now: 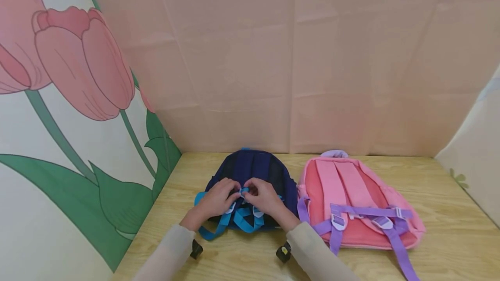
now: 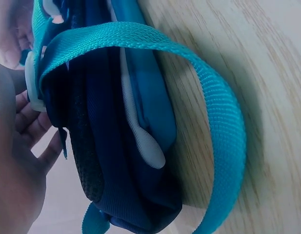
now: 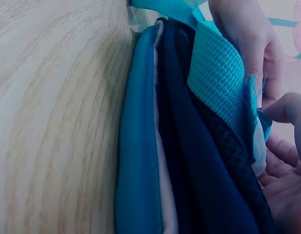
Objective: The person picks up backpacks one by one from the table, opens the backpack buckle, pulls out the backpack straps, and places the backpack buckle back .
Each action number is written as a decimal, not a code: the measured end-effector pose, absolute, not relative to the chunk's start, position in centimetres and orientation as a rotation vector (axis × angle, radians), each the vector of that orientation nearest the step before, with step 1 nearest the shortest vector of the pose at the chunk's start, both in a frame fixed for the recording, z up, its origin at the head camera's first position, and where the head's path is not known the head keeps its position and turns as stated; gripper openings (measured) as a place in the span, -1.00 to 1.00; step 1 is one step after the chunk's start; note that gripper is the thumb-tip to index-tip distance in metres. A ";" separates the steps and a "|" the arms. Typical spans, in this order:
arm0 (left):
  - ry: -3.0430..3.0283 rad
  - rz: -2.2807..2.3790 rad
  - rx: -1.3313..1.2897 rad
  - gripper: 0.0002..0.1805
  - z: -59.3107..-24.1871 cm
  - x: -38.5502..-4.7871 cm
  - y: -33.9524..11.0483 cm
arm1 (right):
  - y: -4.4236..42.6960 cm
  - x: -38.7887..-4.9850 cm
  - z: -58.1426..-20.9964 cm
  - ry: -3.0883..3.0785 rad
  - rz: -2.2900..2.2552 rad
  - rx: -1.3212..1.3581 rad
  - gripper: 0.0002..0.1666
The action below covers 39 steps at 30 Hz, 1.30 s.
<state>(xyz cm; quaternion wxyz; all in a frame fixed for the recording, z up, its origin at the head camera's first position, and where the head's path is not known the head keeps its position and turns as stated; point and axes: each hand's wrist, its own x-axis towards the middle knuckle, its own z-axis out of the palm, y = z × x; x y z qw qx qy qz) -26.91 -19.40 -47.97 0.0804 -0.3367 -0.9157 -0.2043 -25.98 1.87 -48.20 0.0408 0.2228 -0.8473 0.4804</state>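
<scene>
A navy backpack (image 1: pixel 251 159) lies on the table with its shoulder straps facing up. Over its middle, my left hand (image 1: pixel 220 197) and right hand (image 1: pixel 266 197) meet, fingertips bent around a short blue strap (image 1: pixel 245 190) with a small white clip. Each hand pinches this strap from its own side; the fingers partly hide the clip. Below them hang looped blue webbing straps (image 1: pixel 244 222) with white adjusters. The left wrist view shows a white adjuster (image 2: pixel 34 83) beside my left hand (image 2: pixel 18 151). In the right wrist view, my right thumb touches a blue strap end (image 3: pixel 265 126).
A pink backpack (image 1: pixel 357 185) with purple straps (image 1: pixel 371 211) lies close on the right, touching or nearly touching the navy one. The wooden table (image 1: pixel 449 229) meets a plain beige backdrop (image 1: pixel 312 77) behind. A tulip-printed panel (image 1: pixel 83 64) stands along the left.
</scene>
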 end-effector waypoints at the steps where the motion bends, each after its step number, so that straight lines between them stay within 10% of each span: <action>1: -2.740 -0.610 -1.008 -0.81 -47.9 -26.9 -19.4 | 1.9 -26.0 -48.2 -2.596 1.466 0.683 -0.85; 39: -2.724 -0.557 -1.021 -0.82 -47.9 -26.8 -19.1 | 2.4 -25.8 -48.0 -2.591 1.468 0.687 -0.85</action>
